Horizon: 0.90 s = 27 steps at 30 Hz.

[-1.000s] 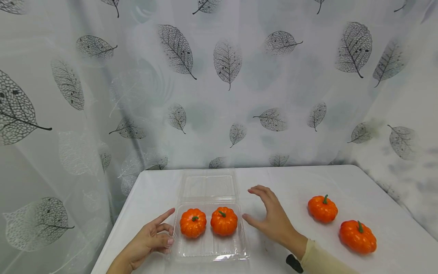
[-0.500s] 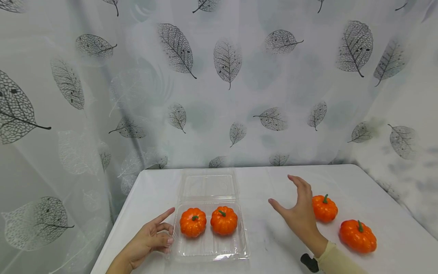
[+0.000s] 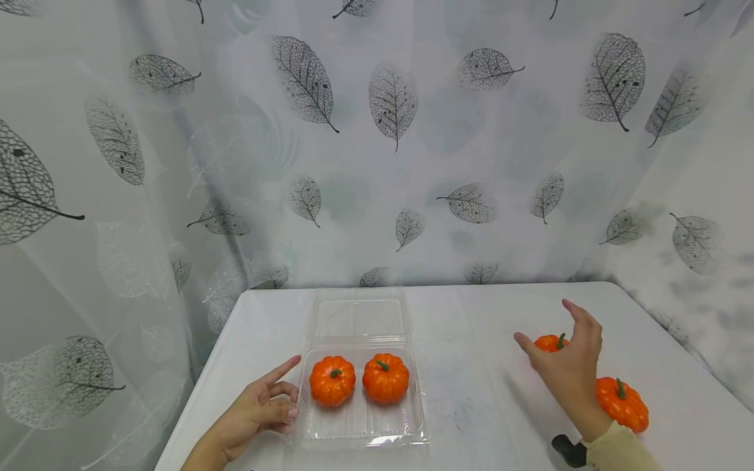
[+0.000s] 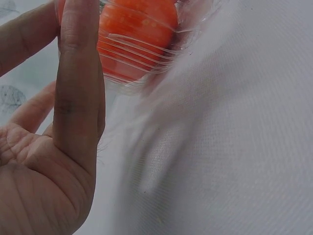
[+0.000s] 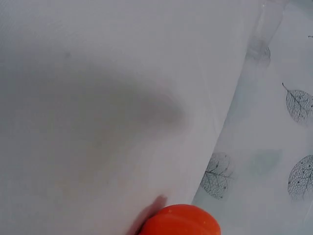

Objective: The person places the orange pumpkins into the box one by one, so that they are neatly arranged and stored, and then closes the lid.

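Note:
A clear plastic clamshell box point(image 3: 400, 418) lies with its lid point(image 3: 358, 320) folded back. Inside sit two small orange pumpkins with green stems, a left pumpkin point(image 3: 332, 383) and a right pumpkin point(image 3: 385, 378). At the box's left side is my left hand point(image 3: 253, 415), index finger extended and the others loosely bent; whether it touches the wall is unclear. My right hand point(image 3: 568, 369), thumb and fingers spread wide, hovers by the far loose pumpkin point(image 3: 549, 343), partly covering it. In the right wrist view, an orange pumpkin point(image 5: 181, 223) shows at the bottom edge.
Another loose pumpkin point(image 3: 624, 405) lies nearer, to the right of my right wrist, partly hidden by it. Everything stands on a white-covered table point(image 3: 471, 405). A leaf-patterned curtain point(image 3: 353, 150) hangs behind the table's far edge.
My right hand has moved right from beside the box to the far loose pumpkin, its fingers staying spread. The left hand, the box and the pumpkins have stayed in place.

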Each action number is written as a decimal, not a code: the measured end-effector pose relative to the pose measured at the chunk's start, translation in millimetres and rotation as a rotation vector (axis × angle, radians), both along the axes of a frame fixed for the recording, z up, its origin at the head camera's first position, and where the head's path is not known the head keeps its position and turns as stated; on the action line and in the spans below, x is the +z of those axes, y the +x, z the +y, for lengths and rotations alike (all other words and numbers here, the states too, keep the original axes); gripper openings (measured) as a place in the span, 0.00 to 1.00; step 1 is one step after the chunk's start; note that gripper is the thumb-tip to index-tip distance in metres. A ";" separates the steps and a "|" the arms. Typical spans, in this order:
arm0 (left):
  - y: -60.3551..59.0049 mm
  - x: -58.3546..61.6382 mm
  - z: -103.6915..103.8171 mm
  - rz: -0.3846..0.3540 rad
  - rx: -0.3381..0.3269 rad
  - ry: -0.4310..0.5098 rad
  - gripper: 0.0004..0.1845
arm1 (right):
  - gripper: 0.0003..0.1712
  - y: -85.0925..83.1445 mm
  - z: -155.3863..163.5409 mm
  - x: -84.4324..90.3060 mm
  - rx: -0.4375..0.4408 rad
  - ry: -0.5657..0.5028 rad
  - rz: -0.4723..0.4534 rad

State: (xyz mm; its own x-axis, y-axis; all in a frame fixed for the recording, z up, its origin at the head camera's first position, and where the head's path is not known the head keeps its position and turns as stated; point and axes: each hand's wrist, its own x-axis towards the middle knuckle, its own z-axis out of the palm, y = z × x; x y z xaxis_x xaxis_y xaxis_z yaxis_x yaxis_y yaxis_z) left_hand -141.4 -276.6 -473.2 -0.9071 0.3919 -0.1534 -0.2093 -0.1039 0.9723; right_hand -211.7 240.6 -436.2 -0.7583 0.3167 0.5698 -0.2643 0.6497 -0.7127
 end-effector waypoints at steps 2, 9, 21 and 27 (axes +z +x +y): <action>0.0 0.1 -0.2 0.003 -0.002 0.000 0.48 | 0.57 0.6 5.0 -0.2 -0.033 -0.012 -0.026; 0.3 1.2 0.2 -0.002 -0.001 -0.001 0.49 | 0.59 1.7 16.1 -2.2 -0.081 -0.025 -0.165; 0.8 2.1 0.4 -0.004 -0.002 0.001 0.49 | 0.67 -10.9 30.9 -7.5 -0.055 0.033 -0.485; 0.7 1.4 0.3 -0.001 0.000 -0.005 0.48 | 0.68 -15.3 36.8 -12.3 -0.037 0.030 -0.566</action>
State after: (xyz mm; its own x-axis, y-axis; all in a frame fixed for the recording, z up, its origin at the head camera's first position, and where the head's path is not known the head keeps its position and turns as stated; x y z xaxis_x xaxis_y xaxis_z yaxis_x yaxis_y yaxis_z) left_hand -140.8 -276.3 -471.8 -0.9069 0.3911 -0.1565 -0.2106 -0.0992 0.9725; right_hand -227.1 277.4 -448.5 -0.9369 0.3384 0.0874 0.1764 0.6736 -0.7177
